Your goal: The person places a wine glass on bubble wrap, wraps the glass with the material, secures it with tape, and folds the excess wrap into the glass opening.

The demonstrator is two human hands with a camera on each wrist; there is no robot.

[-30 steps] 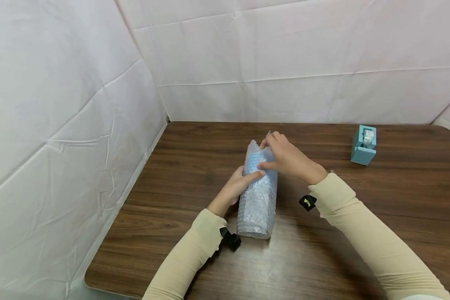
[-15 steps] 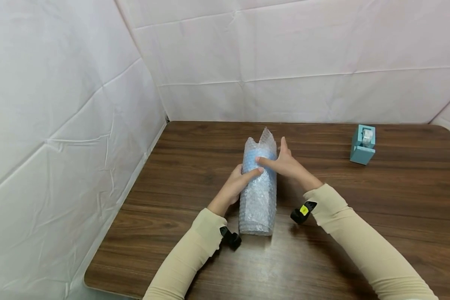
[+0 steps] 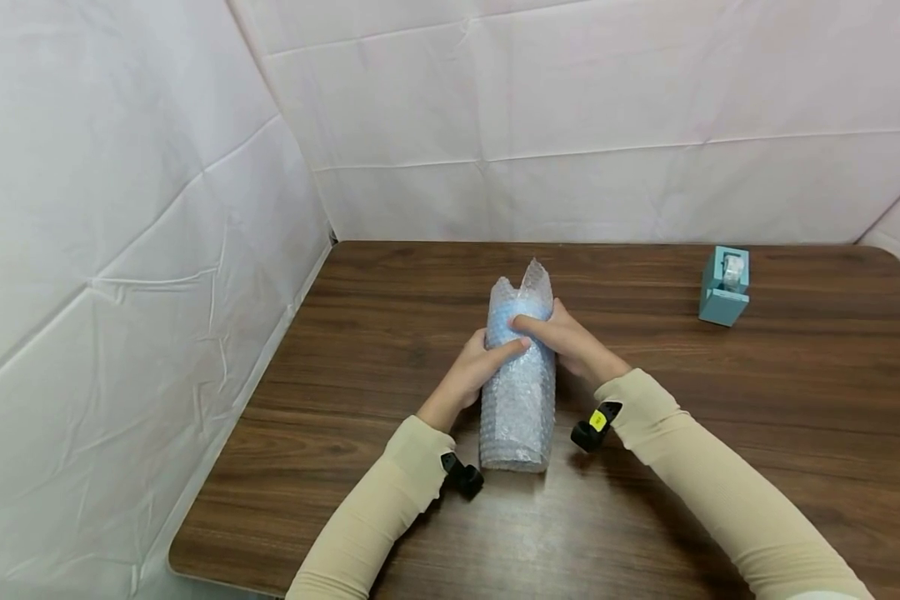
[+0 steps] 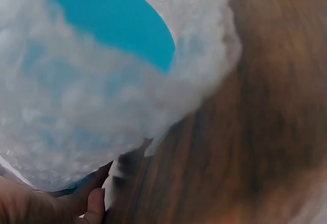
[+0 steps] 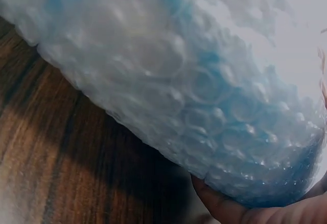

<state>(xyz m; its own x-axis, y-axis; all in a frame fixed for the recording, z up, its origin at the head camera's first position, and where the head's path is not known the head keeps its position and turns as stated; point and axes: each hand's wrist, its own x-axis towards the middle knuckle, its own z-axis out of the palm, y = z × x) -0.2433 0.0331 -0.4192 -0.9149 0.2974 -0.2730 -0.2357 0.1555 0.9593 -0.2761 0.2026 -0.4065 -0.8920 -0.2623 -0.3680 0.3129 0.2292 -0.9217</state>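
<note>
A roll of bubble wrap (image 3: 520, 408) lies lengthwise before me, wound around something blue inside. Its far end has loose, pointed flaps; in the left wrist view a flat blue round end (image 4: 117, 20) shows within the near opening. My left hand (image 3: 474, 367) grips the roll's left side, thumb across the top. From the right, my right hand (image 3: 572, 340) holds it too, thumb on top close to the left thumb. Fingers of both hands pass down the sides and are partly hidden beneath the wrap. The right wrist view shows the bubble wrap (image 5: 204, 106) up close, fingers curling under it.
A teal tape dispenser (image 3: 723, 287) with a roll of clear tape stands at the back right of the dark wooden table (image 3: 360, 333). White sheeting (image 3: 592, 117) hangs behind the table and along its left side.
My right hand has come down from the wrap's far end to its right side and now holds it there. The far flaps stand uncovered. My left hand stays in place.
</note>
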